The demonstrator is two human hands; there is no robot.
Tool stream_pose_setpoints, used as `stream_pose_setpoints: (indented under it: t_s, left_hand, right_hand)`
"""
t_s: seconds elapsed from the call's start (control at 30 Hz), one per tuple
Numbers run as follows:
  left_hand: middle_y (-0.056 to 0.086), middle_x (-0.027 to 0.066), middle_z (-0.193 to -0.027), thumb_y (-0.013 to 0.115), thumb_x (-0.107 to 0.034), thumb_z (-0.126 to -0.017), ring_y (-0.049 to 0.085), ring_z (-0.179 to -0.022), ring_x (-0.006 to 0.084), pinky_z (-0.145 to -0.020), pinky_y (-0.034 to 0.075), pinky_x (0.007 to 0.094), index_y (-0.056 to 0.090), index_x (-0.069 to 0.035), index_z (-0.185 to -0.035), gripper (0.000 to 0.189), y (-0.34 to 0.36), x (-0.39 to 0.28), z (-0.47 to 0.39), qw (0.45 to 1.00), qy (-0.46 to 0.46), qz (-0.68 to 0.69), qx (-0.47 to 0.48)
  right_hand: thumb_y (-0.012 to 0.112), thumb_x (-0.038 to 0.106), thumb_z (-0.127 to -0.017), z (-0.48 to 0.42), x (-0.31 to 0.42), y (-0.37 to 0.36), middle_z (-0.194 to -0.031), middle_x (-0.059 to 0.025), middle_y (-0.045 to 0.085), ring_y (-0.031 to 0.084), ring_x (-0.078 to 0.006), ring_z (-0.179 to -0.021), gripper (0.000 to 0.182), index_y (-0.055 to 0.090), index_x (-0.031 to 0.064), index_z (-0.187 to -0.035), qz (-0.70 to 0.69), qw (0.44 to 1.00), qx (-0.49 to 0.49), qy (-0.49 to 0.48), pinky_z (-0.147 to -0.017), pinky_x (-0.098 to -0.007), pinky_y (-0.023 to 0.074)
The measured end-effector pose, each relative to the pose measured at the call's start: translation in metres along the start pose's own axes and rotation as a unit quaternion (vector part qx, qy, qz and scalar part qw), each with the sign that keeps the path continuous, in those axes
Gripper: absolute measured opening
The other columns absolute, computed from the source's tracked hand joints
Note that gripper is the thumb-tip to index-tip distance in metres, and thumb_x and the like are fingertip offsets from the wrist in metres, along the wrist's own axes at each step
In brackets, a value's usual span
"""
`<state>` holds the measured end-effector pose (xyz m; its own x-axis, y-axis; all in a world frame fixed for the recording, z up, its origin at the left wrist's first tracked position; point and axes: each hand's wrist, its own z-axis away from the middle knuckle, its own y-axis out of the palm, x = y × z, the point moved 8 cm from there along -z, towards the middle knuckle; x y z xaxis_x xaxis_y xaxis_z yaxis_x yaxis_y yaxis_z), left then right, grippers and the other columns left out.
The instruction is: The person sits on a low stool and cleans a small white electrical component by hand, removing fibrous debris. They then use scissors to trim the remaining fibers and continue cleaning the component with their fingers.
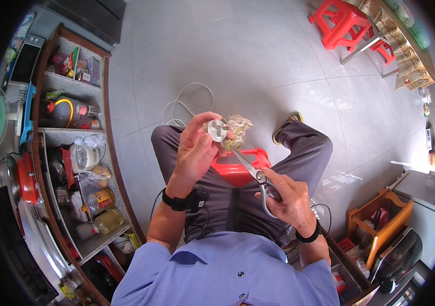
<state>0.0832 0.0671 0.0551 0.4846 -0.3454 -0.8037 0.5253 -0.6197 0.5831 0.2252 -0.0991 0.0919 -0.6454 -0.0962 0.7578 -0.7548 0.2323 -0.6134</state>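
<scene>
My left hand (196, 153) holds a white electrical plug (216, 131) with its flat metal prongs turned up. A frayed, whitish-yellow fibrous wad (239, 128) sits just beyond the fingers; whether they grip it too is unclear. In my right hand (288, 197) are metal scissors (257, 174), with fingers at the grey handles. Their blades look nearly closed, and the tips reach the near edge of the wad. Between my knees is a red plastic item (236, 172) with a handle-like opening, partly hidden by the left hand and scissors.
A white cable (177, 101) loops on the tiled floor (233, 57) beyond my left knee. Open shelves (106, 114) with bottles and jars run along the left. Red plastic stools (340, 25) stand by a cloth-covered table (412, 69). A wooden box (382, 225) is at right.
</scene>
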Motion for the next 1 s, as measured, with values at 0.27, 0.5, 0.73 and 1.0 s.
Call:
stream_pose_setpoints:
  t_s: [0.27,0.5,0.73,1.0]
  left_hand:
    - [0.062,0.0178,-0.116,0.060,-0.031,-0.104,0.058,-0.108,0.0190,-0.070,0.048,0.0249,0.044,-0.006,-0.140,0.047,0.003,0.004,0.001,0.999,-0.011,0.035,0.002]
    - [0.059,0.0195,-0.124,0.062,-0.028,-0.102,0.059,-0.108,0.0207,-0.073,0.050,0.0267,0.046,-0.006,-0.138,0.046,0.010,0.001,-0.003,0.998,-0.007,0.042,0.041]
    - [0.055,0.0161,-0.127,0.063,-0.030,-0.101,0.059,-0.110,0.0238,-0.083,0.049,0.0323,0.045,0.000,-0.141,0.053,0.009,0.002,-0.003,1.000,0.024,-0.012,-0.004]
    - [0.062,0.0128,-0.119,0.058,-0.020,-0.104,0.060,-0.117,0.0244,-0.098,0.052,0.0389,0.046,0.005,-0.145,0.049,0.006,-0.004,-0.005,0.999,0.016,0.035,0.033]
  right_hand:
    - [0.082,-0.002,-0.067,0.002,-0.002,0.005,-0.077,-0.0106,0.066,0.063,-0.0190,-0.055,0.063,0.065,-0.0020,-0.128,0.031,0.999,-0.037,-0.015,-0.050,-0.0305,0.0488]
    - [0.083,0.005,-0.068,0.006,-0.003,0.005,-0.080,-0.0106,0.069,0.064,-0.0219,-0.058,0.058,0.066,-0.0037,-0.123,0.030,0.993,-0.098,-0.051,-0.054,-0.0324,0.0520]
    - [0.084,0.002,-0.066,0.011,0.000,0.003,-0.082,-0.0131,0.071,0.067,-0.0217,-0.060,0.059,0.066,-0.0062,-0.122,0.003,0.993,-0.104,-0.057,-0.056,-0.0321,0.0541]
    - [0.085,0.001,-0.066,0.018,0.002,-0.001,-0.091,-0.0173,0.073,0.066,-0.0217,-0.063,0.061,0.065,-0.0069,-0.123,-0.026,0.988,-0.128,-0.077,-0.059,-0.0304,0.0527]
